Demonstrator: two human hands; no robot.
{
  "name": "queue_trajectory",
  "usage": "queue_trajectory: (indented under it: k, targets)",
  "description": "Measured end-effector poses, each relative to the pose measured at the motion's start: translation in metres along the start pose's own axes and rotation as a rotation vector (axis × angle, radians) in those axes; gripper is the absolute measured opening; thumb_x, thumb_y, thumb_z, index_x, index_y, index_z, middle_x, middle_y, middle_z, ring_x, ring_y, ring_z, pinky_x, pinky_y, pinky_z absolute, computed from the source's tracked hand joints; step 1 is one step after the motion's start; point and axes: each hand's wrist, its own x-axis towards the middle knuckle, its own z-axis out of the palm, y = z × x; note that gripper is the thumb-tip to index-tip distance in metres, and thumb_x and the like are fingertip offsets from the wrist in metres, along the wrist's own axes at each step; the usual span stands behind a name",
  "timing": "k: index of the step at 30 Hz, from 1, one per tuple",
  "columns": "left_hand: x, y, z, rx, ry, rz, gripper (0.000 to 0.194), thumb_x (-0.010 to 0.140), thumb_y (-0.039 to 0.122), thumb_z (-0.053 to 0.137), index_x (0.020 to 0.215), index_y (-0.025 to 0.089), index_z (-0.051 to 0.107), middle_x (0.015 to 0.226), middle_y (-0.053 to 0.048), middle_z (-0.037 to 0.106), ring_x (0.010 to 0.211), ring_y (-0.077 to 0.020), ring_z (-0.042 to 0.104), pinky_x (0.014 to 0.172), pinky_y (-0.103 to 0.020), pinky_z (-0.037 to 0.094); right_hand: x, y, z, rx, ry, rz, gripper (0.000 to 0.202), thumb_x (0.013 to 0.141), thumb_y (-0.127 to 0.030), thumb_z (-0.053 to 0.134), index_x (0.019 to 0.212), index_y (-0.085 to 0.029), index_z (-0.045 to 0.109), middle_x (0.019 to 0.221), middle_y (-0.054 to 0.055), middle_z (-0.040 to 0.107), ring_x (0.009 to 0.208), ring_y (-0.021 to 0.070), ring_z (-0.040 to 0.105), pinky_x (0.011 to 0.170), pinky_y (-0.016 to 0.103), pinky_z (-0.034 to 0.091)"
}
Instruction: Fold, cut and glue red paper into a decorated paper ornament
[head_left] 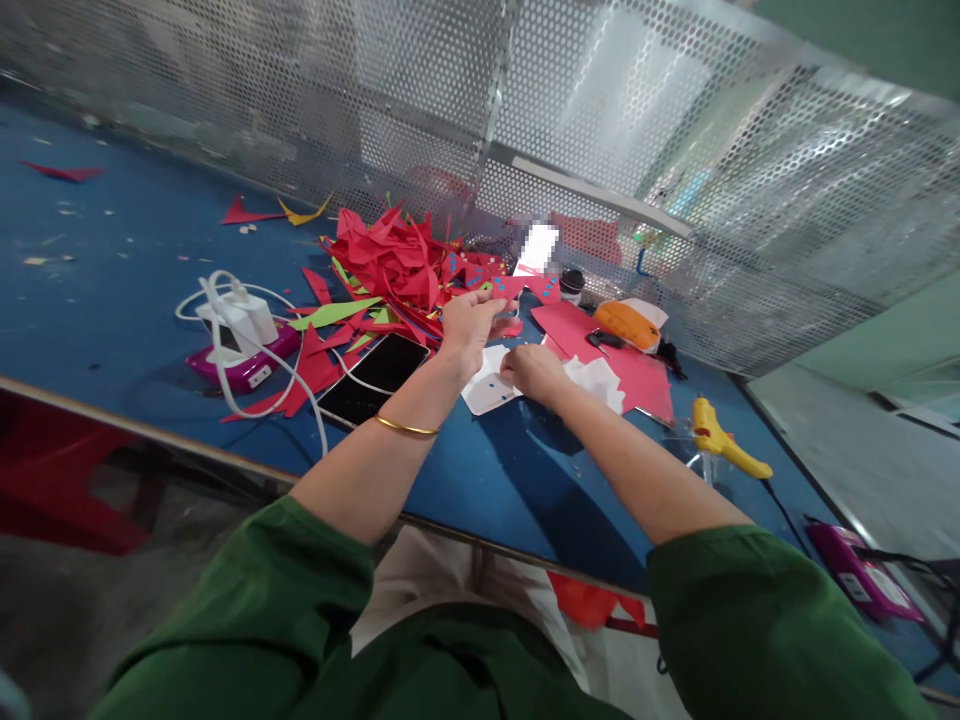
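Note:
My left hand (471, 325), with a gold bangle on its wrist, pinches a red paper piece (508, 287) that bears small blue dots. My right hand (531, 370) is down at a white sheet (487, 385) carrying a few blue dots; its fingers are pressed together, and what they hold, if anything, is too small to name. More white paper (596, 378) lies just right of that hand, partly over red sheets (641, 378). A black phone (375, 378) rests left of the white sheet.
Red and green scraps (390, 260) are heaped behind the phone. A purple power strip (247, 370) with white chargers and cables sits left. An orange item (628, 325) and a yellow glue gun (720, 440) are right. Perforated metal panels (420, 90) stand behind the blue table (112, 290).

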Motion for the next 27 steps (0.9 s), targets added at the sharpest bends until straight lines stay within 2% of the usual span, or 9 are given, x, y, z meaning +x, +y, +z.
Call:
queue_trajectory:
  k: [4, 13, 27]
  targets:
    - [0.001, -0.001, 0.0, -0.008, -0.004, -0.005, 0.013, 0.087, 0.008, 0.062, 0.097, 0.015, 0.064, 0.083, -0.005, 0.077, 0.07, -0.0142, 0.072, 0.063, -0.024, 0.05, 0.002, 0.002, -0.001, 0.002, -0.005, -0.021, 0.031, 0.092, -0.025, 0.052, 0.109, -0.017, 0.077, 0.102, 0.014, 0.078, 0.098, 0.0251, 0.071, 0.081, 0.029, 0.049]
    - [-0.001, 0.001, 0.001, -0.023, -0.006, -0.011, 0.009, 0.088, 0.006, 0.061, 0.088, 0.016, 0.061, 0.072, -0.001, 0.074, 0.056, -0.0092, 0.066, 0.055, -0.019, 0.046, -0.002, -0.004, 0.008, -0.058, 0.026, -0.066, 0.03, 0.095, -0.022, 0.05, 0.106, -0.012, 0.076, 0.104, 0.019, 0.076, 0.101, 0.0265, 0.071, 0.085, 0.03, 0.05]
    - [0.0, -0.001, 0.002, -0.025, -0.004, -0.039, 0.015, 0.086, 0.003, 0.06, 0.076, 0.015, 0.058, 0.076, -0.005, 0.074, 0.054, -0.0091, 0.064, 0.055, -0.022, 0.045, -0.001, -0.005, 0.013, 0.008, 0.072, -0.003, 0.031, 0.093, -0.016, 0.047, 0.105, -0.01, 0.075, 0.106, 0.021, 0.074, 0.098, 0.0274, 0.071, 0.08, 0.031, 0.05]
